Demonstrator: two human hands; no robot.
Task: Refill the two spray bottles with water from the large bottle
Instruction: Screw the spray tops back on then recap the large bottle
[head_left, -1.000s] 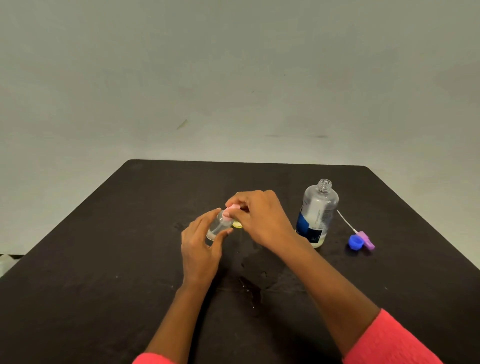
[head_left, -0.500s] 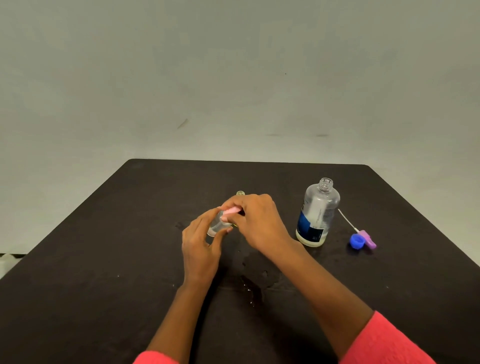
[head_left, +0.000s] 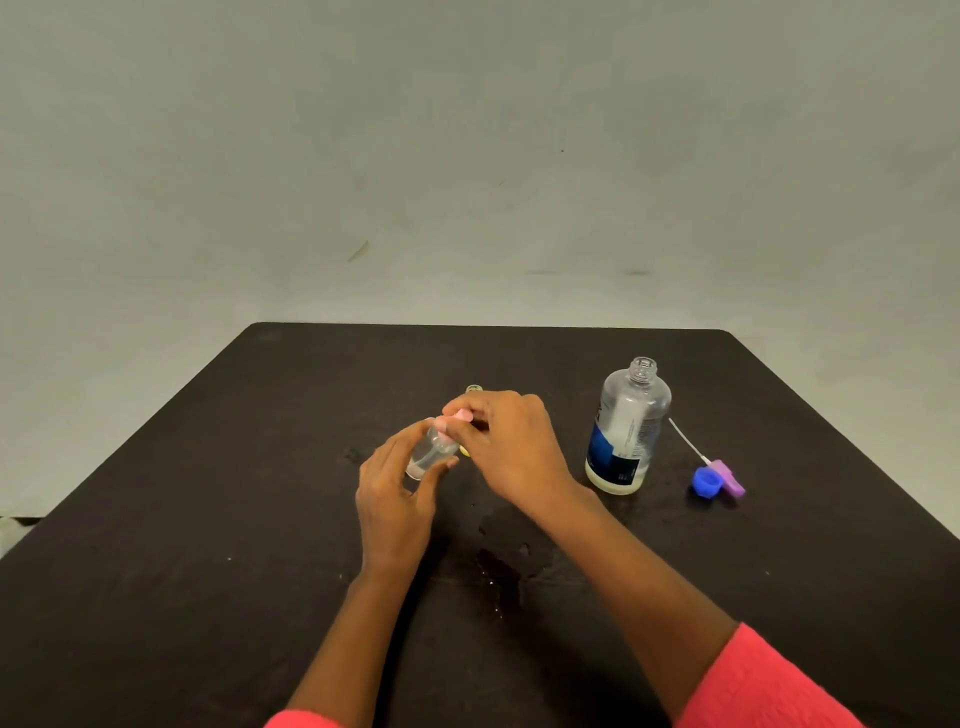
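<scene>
Pink sprayer (head_left: 457, 415) pinched in my right hand (head_left: 511, 447) sits on the small bottle (head_left: 428, 454) my left hand (head_left: 395, 499) grips, so one refill looks nearly done, while the second bottle (head_left: 474, 388) just behind my grip seems unfilled, with the open large bottle (head_left: 626, 431) to the right.

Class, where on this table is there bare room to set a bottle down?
Bare: the table left of the left hand, and the far strip behind the large bottle. Crowded: between the right hand and that bottle, and by the blue cap and purple sprayer. Wet patch centre-front.
</scene>
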